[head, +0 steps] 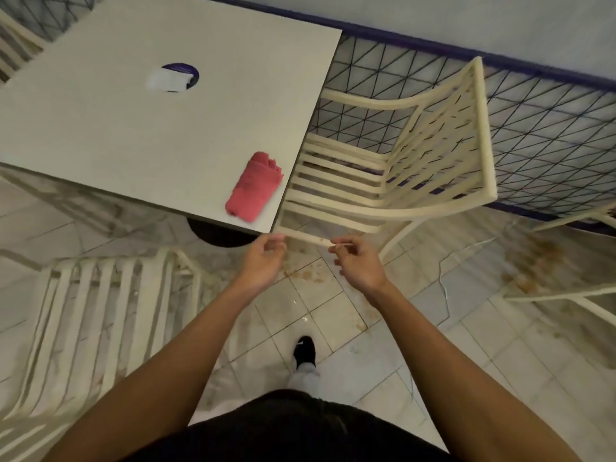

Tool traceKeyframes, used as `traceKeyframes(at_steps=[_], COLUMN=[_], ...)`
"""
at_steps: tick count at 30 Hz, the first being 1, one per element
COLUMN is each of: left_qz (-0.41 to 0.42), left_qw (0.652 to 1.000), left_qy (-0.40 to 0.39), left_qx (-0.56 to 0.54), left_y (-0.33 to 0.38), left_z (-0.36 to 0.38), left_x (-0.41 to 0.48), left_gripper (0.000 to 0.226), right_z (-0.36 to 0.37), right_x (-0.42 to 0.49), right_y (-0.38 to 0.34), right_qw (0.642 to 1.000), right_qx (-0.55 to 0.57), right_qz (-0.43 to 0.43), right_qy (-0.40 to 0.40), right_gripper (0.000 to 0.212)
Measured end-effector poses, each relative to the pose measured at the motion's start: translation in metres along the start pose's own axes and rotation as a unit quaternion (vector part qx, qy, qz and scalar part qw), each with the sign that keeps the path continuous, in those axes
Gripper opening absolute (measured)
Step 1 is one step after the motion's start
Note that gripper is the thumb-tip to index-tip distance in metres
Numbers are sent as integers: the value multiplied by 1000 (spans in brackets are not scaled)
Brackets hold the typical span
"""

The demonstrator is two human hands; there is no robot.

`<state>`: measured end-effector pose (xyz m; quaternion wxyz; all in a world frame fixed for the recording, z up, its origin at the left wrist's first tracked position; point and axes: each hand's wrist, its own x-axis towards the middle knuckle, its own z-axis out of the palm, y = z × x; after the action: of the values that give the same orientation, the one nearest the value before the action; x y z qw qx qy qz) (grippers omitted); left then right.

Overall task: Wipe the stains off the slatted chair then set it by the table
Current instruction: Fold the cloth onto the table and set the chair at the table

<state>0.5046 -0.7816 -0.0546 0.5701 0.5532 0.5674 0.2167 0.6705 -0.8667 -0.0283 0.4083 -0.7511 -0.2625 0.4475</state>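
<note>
The cream slatted chair [433, 155] stands at the right side of the white table [133, 128]. Its seat slats run in under the table's edge and its back is turned away from the table, toward the black mesh fence [550, 128]. Brownish specks show on the slats of the back.

Both bare hands reach out just off the table's near right corner. The left hand [263, 258] hovers beside that corner with its fingers loosely curled and nothing in them. The right hand [360, 265] is farther from the table, and its curled fingertips [336, 244] are at the chair's front rail [306, 237]. I cannot tell whether they pinch the rail or only brush it.

A folded red cloth [253, 188] lies on the table near that same corner, close to the edge by the chair. Toward the middle of the table a roll of white tissue [170, 80] sits on a purple dish [191, 70].

A second slatted chair [100, 311] stands at the near side of the table. The tiled floor [316, 311] just below the table's corner carries brown spots, and a black shoe [305, 351] is planted farther back from the table.
</note>
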Motion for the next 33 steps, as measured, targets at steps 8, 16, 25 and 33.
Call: traceKeyframes(at_steps=[8, 16, 25, 33], left_qz=[61, 44, 33, 49], left_qw=[992, 982, 945, 856], left_qy=[12, 57, 51, -29], left_qx=[111, 173, 321, 514], left_y=[-39, -77, -139, -217], left_z=[-83, -196, -343, -466], left_x=[-129, -228, -287, -288], left_gripper=[22, 22, 27, 35], right_z=[41, 132, 261, 387], right_x=[-107, -187, -248, -296], right_y=[16, 15, -1, 17], right_qw=[988, 966, 931, 910], right_qx=[-107, -168, -194, -268], right_qz=[-102, -158, -200, -168], right_qy=[-30, -119, -235, -269], right_gripper=[21, 22, 20, 22])
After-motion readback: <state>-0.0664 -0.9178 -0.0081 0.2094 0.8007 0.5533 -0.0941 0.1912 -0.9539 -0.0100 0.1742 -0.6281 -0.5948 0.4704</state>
